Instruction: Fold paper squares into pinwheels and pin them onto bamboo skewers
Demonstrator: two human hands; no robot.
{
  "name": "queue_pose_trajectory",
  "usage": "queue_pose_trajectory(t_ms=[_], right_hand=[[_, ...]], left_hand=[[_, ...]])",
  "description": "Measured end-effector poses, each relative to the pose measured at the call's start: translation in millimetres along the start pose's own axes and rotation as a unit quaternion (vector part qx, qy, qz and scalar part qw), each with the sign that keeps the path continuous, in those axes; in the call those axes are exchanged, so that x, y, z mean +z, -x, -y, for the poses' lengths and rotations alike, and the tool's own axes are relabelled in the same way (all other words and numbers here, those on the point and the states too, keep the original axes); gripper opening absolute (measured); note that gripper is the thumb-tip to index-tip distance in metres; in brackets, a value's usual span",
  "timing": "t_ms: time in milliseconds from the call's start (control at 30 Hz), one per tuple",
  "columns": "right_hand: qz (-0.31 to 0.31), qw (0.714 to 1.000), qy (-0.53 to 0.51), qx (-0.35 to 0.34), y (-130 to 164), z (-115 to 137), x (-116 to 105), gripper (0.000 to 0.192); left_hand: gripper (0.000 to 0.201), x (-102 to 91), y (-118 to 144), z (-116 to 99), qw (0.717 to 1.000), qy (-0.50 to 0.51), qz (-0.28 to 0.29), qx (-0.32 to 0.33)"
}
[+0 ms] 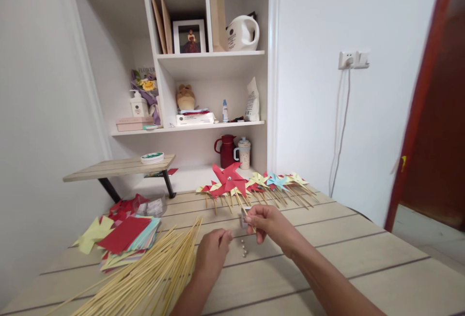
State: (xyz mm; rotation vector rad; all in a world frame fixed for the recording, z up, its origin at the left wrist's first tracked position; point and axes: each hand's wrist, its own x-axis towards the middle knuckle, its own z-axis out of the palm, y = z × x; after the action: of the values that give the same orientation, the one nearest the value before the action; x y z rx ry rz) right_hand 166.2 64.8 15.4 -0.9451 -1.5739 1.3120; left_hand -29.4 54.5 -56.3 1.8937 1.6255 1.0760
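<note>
Red, yellow and blue paper squares point(125, 236) are lying at the far left of the wooden table point(363, 258), with bamboo sticks point(152, 277) fanning out just beside them. Our left hand point(212, 253) is hovering over the boards, its fingers curled together near the small silver pins point(243, 248); whether they are pinching one we cannot tell. Our right hand point(267, 223) is pinching the stick of the red pinwheel point(228, 179), whose head is standing above the fingertips. Behind it, finished pinwheels point(276, 183) are lying in a row.
</note>
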Motion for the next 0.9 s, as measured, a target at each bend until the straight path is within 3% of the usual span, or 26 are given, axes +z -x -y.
queue_pose_trajectory(t_ms=[700,900], right_hand=[[-0.036,0.999,-0.028,-0.011,-2.7,-1.2,-2.2,0.035],[-0.132,0.989,-0.036,-0.058,-8.6,-0.3,-8.4,0.036]], left_hand=[[0.046,-5.3,-3.5,0.8,0.999,0.004,0.026,-0.024],[0.047,-5.8,-4.3,0.5,0.999,0.021,0.025,-0.035]])
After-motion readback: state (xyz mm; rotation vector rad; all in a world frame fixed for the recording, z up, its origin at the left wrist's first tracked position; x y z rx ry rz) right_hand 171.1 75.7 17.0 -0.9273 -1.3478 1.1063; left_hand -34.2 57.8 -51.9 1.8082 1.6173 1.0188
